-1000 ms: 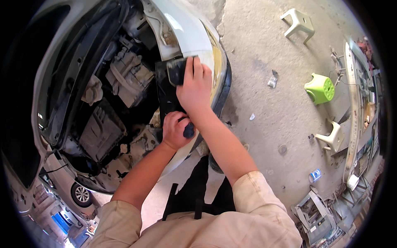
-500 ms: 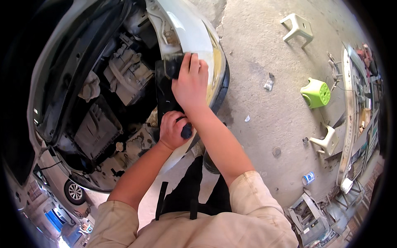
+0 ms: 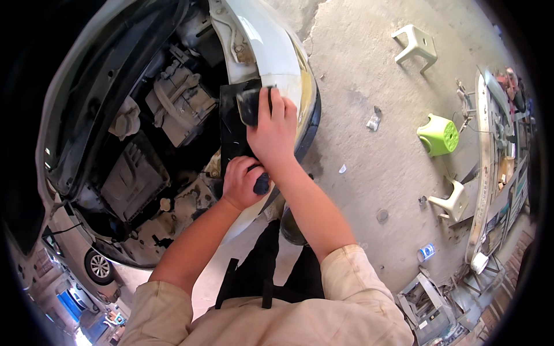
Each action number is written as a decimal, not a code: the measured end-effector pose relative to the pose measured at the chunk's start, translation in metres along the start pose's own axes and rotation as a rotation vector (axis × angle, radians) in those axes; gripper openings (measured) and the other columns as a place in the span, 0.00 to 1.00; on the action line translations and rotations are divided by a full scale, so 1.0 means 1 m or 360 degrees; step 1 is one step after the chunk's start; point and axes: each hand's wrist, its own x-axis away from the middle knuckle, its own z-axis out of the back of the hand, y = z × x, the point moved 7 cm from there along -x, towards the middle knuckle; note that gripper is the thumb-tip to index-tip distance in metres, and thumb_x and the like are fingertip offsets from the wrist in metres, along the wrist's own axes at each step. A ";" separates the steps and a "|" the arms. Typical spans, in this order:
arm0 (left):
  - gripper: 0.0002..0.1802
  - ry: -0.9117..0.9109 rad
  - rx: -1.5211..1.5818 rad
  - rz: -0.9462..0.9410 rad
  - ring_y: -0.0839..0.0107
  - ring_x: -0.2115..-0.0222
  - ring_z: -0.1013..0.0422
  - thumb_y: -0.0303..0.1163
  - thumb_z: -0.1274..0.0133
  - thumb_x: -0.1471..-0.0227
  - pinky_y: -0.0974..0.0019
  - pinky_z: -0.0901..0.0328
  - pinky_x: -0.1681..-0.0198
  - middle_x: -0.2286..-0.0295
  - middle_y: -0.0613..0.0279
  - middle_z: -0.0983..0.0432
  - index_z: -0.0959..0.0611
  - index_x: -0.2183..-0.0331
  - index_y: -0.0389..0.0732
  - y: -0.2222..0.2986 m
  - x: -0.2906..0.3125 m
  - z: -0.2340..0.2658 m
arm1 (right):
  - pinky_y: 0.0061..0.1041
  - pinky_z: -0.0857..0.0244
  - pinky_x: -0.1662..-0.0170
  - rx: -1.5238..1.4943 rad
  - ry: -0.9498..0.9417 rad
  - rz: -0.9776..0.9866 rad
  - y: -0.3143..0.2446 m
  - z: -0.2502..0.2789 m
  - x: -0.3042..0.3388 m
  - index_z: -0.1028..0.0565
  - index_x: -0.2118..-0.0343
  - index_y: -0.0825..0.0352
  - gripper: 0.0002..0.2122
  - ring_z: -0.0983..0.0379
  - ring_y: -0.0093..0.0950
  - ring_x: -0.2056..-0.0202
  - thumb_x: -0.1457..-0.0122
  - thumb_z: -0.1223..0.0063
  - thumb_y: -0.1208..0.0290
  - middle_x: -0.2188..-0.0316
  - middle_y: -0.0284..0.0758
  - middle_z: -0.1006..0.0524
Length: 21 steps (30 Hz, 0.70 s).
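My right hand is closed on a black block with a greyish, shiny edge, over the white front corner of a car. A yellowish patch runs along that corner's outer edge, beside my fingers. Nearer to me, my left hand is curled round a dark, round-ended thing; most of it is hidden in the fist, so its kind does not show. A flat black panel lies at the edge of the engine bay, next to both hands.
Left of my hands gapes the engine bay, under a raised bonnet. On the concrete floor to the right stand a cream stool, a green stool, another cream stool and a blue-white can. Car parts line the far right.
My right hand has drawn the black block toward me and slightly to the right. My left hand keeps its place and grip. The view has shifted slightly.
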 end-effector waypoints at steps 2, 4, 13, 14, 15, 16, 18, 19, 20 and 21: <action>0.24 -0.0042 -0.0007 0.0020 0.51 0.58 0.30 0.30 0.32 0.64 0.48 0.34 0.52 0.59 0.57 0.29 0.22 0.61 0.45 -0.002 0.001 -0.001 | 0.41 0.35 0.43 -0.0095 0.0010 0.0059 0.003 0.008 0.005 0.26 0.44 0.71 0.31 0.33 0.47 0.48 0.56 0.35 0.74 0.45 0.46 0.30; 0.23 -0.0062 -0.0009 0.0035 0.51 0.58 0.29 0.32 0.33 0.62 0.48 0.34 0.52 0.59 0.57 0.29 0.22 0.61 0.46 -0.004 0.004 -0.002 | 0.40 0.34 0.44 -0.0217 -0.0003 0.0067 0.008 0.020 0.003 0.22 0.48 0.67 0.27 0.29 0.44 0.51 0.57 0.35 0.74 0.50 0.42 0.25; 0.22 0.0008 0.0079 0.0031 0.51 0.58 0.29 0.31 0.32 0.61 0.48 0.33 0.53 0.60 0.58 0.29 0.22 0.61 0.48 -0.004 0.002 0.000 | 0.41 0.28 0.57 -0.0482 -0.0824 -0.0371 0.049 0.045 -0.065 0.23 0.44 0.57 0.27 0.22 0.47 0.68 0.51 0.45 0.71 0.75 0.51 0.22; 0.22 -0.0005 0.0074 0.0037 0.51 0.58 0.29 0.31 0.32 0.61 0.48 0.33 0.53 0.61 0.58 0.29 0.22 0.61 0.48 -0.004 0.002 0.000 | 0.41 0.28 0.57 -0.0433 -0.0897 -0.0274 0.050 0.035 -0.071 0.24 0.42 0.55 0.28 0.22 0.48 0.67 0.51 0.46 0.70 0.74 0.51 0.22; 0.22 -0.0018 0.0070 0.0043 0.51 0.58 0.29 0.31 0.32 0.61 0.48 0.33 0.53 0.61 0.58 0.29 0.22 0.61 0.48 -0.005 0.003 0.001 | 0.41 0.28 0.56 -0.0383 -0.0970 -0.0177 0.048 0.030 -0.074 0.25 0.40 0.52 0.30 0.22 0.49 0.66 0.51 0.46 0.69 0.73 0.51 0.21; 0.22 -0.0019 0.0069 0.0044 0.52 0.59 0.29 0.31 0.32 0.61 0.48 0.33 0.53 0.61 0.58 0.29 0.22 0.61 0.48 -0.004 0.003 0.001 | 0.41 0.28 0.55 -0.0365 -0.1125 -0.0245 0.052 0.024 -0.072 0.29 0.36 0.46 0.33 0.23 0.52 0.65 0.51 0.47 0.66 0.72 0.51 0.20; 0.22 -0.0015 0.0060 0.0054 0.52 0.59 0.28 0.31 0.32 0.61 0.48 0.33 0.53 0.61 0.58 0.29 0.22 0.61 0.49 -0.004 0.002 0.002 | 0.41 0.28 0.55 -0.0295 -0.1190 -0.0246 0.053 0.024 -0.065 0.31 0.35 0.46 0.34 0.23 0.52 0.65 0.51 0.47 0.66 0.72 0.52 0.21; 0.22 -0.0015 0.0048 0.0052 0.52 0.59 0.29 0.32 0.32 0.61 0.48 0.33 0.53 0.61 0.58 0.29 0.22 0.61 0.49 -0.005 0.002 0.003 | 0.41 0.28 0.54 -0.0260 -0.1223 -0.0246 0.053 0.023 -0.063 0.31 0.34 0.46 0.35 0.23 0.52 0.65 0.51 0.47 0.66 0.72 0.52 0.21; 0.22 -0.0022 0.0045 0.0052 0.52 0.59 0.29 0.32 0.32 0.61 0.48 0.33 0.52 0.61 0.58 0.29 0.22 0.61 0.49 -0.006 0.003 0.002 | 0.41 0.28 0.54 -0.0267 -0.1224 -0.0262 0.054 0.024 -0.060 0.32 0.34 0.46 0.35 0.22 0.52 0.65 0.51 0.47 0.66 0.71 0.52 0.21; 0.22 -0.0029 0.0041 0.0053 0.52 0.59 0.29 0.32 0.32 0.61 0.48 0.33 0.52 0.61 0.58 0.29 0.22 0.61 0.49 -0.006 0.004 0.001 | 0.41 0.28 0.54 -0.0274 -0.1226 -0.0277 0.055 0.025 -0.057 0.32 0.34 0.46 0.36 0.22 0.52 0.65 0.51 0.47 0.66 0.71 0.52 0.20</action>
